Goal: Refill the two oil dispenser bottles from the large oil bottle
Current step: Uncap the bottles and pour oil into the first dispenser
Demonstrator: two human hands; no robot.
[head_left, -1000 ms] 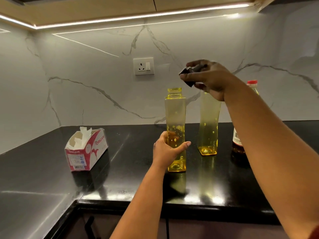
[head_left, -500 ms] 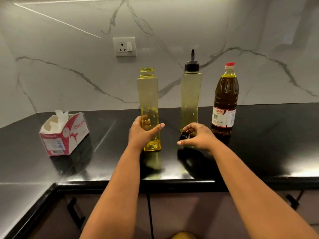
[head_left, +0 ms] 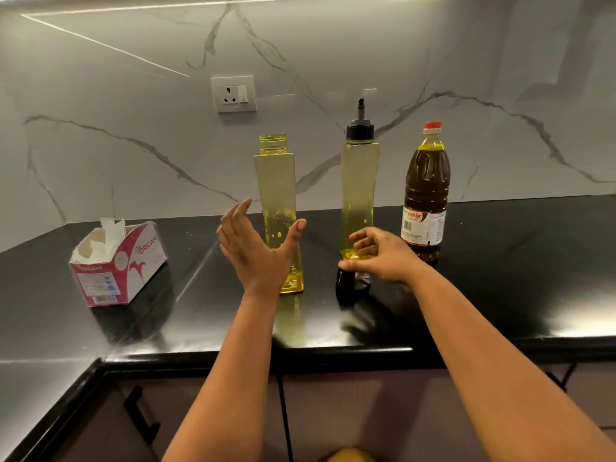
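I note a black table (head_left: 500, 261) set against a marbled wall (head_left: 133, 145) that carries a socket (head_left: 234, 94). A tissue box (head_left: 116, 266) lies at the table's left. The large oil bottle (head_left: 426, 191), red-capped and nearly full of dark oil, stands upright at the right. Just left of it stands the capped dispenser bottle (head_left: 359, 188), black spout on top. The open dispenser bottle (head_left: 276, 195) stands left of that, with little oil at its base. My left hand (head_left: 256, 251) hovers before it, fingers spread wide, gripping nothing. My right hand (head_left: 383, 255) has fingers loosely curled above the black cap (head_left: 350, 284) lying on the table; contact I cannot tell.
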